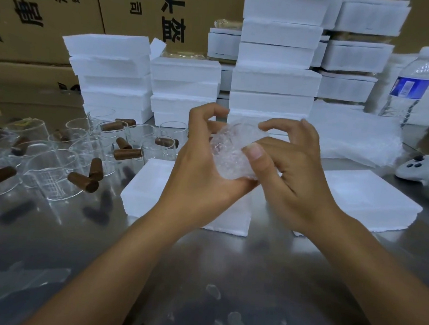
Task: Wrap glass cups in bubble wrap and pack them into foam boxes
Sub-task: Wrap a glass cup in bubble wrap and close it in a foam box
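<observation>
Left grip (197, 176): fingers curled round the wrapped cup (230, 156), palm under it, cup held clear of the surface (199, 276).

Right grip (291, 178): thumb pressed on the near side of the wrap, forefinger hooked over the top; it holds the same cup.

The cup sits between both grips with bubble wrap all round it; the glass outline shows only dimly through the film.

Directly below the grips: foam box (142, 190), resting on the surface.

Right of the right grip: flat foam slab (367, 197), then a white controller (428, 174).

Left of the left grip: bare glass cups (51, 172) with brown handles, crowded together.

Beyond the grips: stacked foam boxes (274, 79), bubble wrap sheets (351, 137), water bottle (407, 85).
</observation>
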